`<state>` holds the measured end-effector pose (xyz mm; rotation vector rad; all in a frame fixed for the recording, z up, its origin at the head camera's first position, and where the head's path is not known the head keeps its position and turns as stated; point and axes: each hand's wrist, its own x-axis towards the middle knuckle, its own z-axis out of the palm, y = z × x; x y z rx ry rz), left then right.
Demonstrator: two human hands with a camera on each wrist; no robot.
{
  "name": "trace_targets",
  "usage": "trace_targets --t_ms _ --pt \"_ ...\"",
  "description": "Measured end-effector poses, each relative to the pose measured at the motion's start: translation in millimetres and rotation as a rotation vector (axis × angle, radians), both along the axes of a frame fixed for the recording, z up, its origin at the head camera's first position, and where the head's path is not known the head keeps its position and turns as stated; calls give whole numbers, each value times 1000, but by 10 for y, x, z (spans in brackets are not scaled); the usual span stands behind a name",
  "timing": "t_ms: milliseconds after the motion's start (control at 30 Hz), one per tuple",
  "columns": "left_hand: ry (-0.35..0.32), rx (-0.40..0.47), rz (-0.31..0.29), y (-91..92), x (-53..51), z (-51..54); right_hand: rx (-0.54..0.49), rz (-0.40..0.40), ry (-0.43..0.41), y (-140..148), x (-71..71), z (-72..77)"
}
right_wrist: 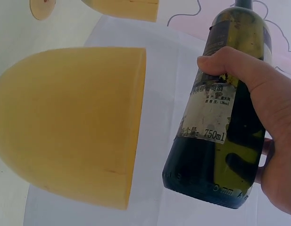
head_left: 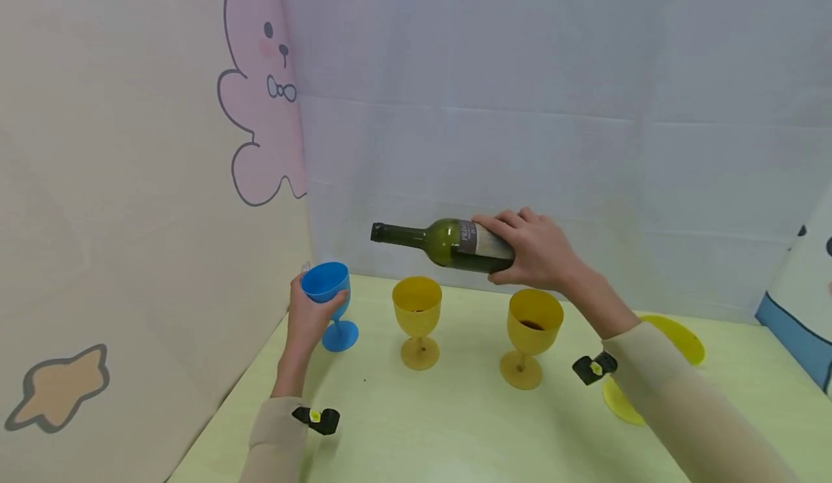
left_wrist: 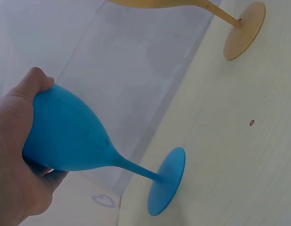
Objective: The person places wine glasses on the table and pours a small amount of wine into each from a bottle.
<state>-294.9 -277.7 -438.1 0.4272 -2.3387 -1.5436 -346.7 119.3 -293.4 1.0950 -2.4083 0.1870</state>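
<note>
My left hand (head_left: 309, 317) grips the bowl of a blue goblet (head_left: 327, 281) at the left of the table, thumb on the near side. Whether its foot (left_wrist: 166, 181) touches the tabletop I cannot tell. In my right hand (head_left: 536, 248) is a green glass wine bottle (head_left: 448, 241), held round its labelled body. The bottle lies almost level in the air, its open neck pointing left towards the blue goblet. Below the bottle stands a yellow goblet (head_left: 417, 317) with a little dark liquid inside. Another yellow goblet (head_left: 533, 324), also holding dark liquid, stands below my right hand.
A brighter yellow goblet (head_left: 676, 338) is partly hidden behind my right forearm. The pale tabletop (head_left: 416, 440) has small dark spots. Cloth walls stand close behind and to the left, one printed with a pink bear (head_left: 269, 129).
</note>
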Motion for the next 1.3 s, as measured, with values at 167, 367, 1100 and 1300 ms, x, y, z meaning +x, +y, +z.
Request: trace_targets --t_ms 167,367,1100,1300 --pt "-27 -2 -4 -16 -35 -9 3 0 -11 -66 -19 10" --pt "-37 -5 -19 -39 -40 -16 25 -12 -23 -154 -57 28" --pt "-31 2 11 -192 -31 -45 103 -32 -103 -577 -244 86" --pt "-35 -2 8 -170 -39 -10 117 -15 -105 -623 -293 83"
